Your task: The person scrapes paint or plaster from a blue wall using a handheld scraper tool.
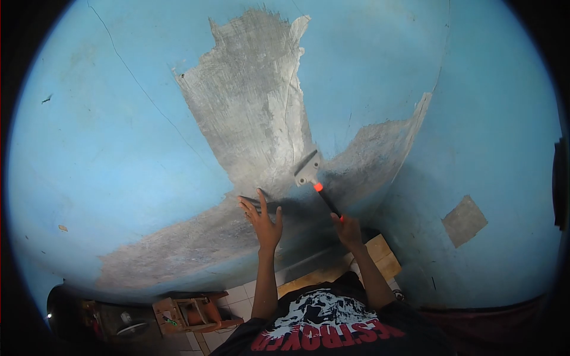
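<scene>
**Scraping paint off the blue wall**

Right hand is wrapping its grip tight around the scraper handle, blade pressing on bare plaster just above. Left hand, fingers spread, is resting flat against the wall beside it.

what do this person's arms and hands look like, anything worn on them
Both forearms are bare, and nothing like a glove, watch or ring can be made out on the left hand or the right hand. Short black sleeves end near the elbows; they belong to a black T-shirt with a white graphic and red lettering.
</scene>
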`<state>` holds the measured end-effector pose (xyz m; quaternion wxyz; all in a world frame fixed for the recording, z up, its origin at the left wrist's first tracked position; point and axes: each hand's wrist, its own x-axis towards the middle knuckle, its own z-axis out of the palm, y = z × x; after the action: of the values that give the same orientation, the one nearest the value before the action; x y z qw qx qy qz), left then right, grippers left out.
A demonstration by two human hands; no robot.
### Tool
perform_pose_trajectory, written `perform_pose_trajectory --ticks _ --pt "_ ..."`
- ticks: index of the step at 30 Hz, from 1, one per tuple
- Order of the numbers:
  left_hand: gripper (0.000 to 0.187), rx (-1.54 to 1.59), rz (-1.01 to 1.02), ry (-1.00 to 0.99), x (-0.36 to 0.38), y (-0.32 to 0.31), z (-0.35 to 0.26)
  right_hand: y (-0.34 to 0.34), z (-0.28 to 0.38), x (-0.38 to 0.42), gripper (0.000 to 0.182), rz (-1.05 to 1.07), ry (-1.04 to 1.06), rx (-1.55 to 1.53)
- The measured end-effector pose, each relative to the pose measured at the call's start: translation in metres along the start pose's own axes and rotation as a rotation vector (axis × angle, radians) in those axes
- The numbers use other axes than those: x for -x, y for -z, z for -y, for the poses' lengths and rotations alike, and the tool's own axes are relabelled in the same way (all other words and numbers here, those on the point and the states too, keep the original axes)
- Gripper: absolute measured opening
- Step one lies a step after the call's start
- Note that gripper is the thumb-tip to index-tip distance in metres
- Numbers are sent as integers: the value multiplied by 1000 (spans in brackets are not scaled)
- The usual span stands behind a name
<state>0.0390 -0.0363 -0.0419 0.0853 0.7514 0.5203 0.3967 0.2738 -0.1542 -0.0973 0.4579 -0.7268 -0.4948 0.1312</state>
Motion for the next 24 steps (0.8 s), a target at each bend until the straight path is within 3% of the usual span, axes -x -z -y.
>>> perform_pose_trajectory --ticks 24 --pt "86 3 15 6 -1 0 3 -1 -23 8 57 53 6 -1"
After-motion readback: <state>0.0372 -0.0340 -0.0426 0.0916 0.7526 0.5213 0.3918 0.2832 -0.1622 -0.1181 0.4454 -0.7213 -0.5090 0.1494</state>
